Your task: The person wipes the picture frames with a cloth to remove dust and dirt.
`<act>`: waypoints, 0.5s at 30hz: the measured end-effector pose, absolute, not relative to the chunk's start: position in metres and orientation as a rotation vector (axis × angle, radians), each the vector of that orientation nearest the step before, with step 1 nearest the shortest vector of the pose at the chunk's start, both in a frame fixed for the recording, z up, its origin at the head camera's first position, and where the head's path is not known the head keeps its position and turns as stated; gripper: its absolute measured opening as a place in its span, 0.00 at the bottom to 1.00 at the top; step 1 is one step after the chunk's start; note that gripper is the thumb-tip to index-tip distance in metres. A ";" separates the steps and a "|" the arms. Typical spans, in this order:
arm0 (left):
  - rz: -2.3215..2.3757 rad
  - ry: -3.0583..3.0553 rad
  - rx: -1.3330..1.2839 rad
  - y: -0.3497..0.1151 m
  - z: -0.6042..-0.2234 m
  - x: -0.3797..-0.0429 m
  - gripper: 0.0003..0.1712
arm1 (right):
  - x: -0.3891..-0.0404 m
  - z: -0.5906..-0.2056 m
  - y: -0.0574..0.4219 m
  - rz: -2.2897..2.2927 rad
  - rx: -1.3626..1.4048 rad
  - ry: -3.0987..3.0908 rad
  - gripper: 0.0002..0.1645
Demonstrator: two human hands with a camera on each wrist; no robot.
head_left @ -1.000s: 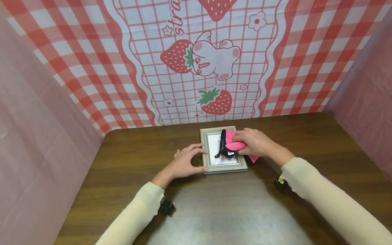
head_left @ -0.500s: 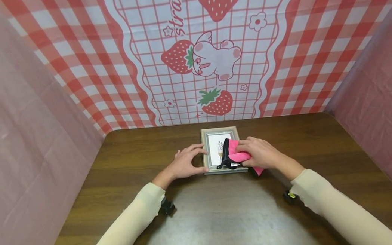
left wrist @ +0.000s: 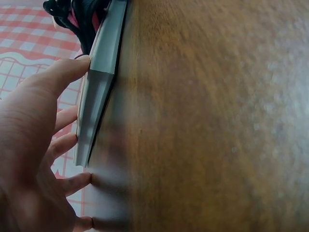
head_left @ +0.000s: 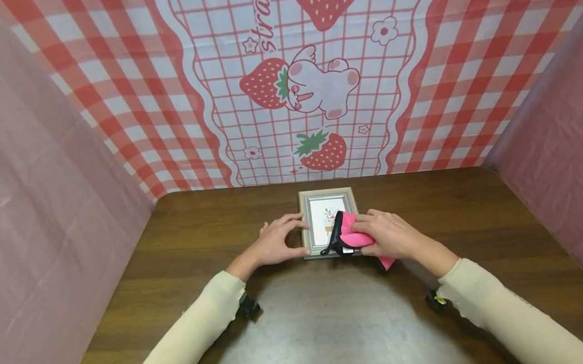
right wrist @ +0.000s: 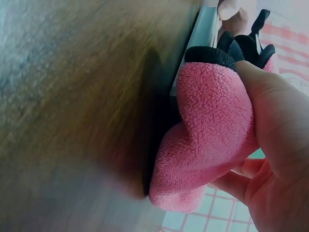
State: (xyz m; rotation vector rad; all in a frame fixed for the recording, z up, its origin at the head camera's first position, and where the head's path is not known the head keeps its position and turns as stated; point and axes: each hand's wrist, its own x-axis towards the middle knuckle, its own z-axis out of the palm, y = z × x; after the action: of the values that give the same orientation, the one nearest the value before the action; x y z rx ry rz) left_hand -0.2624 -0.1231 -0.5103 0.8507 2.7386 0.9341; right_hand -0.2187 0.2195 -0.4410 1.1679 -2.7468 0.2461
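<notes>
A picture frame (head_left: 306, 238) with a silvery border and a small plant print lies flat near the back of the table. My left hand (head_left: 274, 242) touches its left side, thumb at the near corner and fingers spread along the edge; the left wrist view shows the thumb (left wrist: 72, 72) on the frame's rim. In my right hand (head_left: 392, 234) is a bunched pink cloth (right wrist: 212, 116) with black edging and a loop, pinched between thumb and fingers. The cloth covers the lower right part of the frame, and its folded end hangs past the right edge.
The brown wooden table (head_left: 330, 319) runs back to a strawberry-print checked cloth (head_left: 290, 165) hanging behind it. Pink curtains (head_left: 56, 191) stand on both sides. Dark wrist cameras (head_left: 249, 307) sit under the sleeves.
My right hand has moved the pink cloth toward me and slightly right over the frame, uncovering more of the print. The left hand and the frame have stayed in place.
</notes>
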 end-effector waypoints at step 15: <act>0.917 2.743 0.858 -0.122 -0.508 -0.261 0.38 | -0.236 -0.439 0.220 0.274 1.114 -2.786 0.25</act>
State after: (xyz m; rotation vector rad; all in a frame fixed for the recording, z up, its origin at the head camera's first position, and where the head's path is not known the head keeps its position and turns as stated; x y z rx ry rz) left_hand -0.2610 -0.1217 -0.5078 0.8580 2.7429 0.9165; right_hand -0.2360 0.2201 -0.4392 1.1140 -2.7863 0.2738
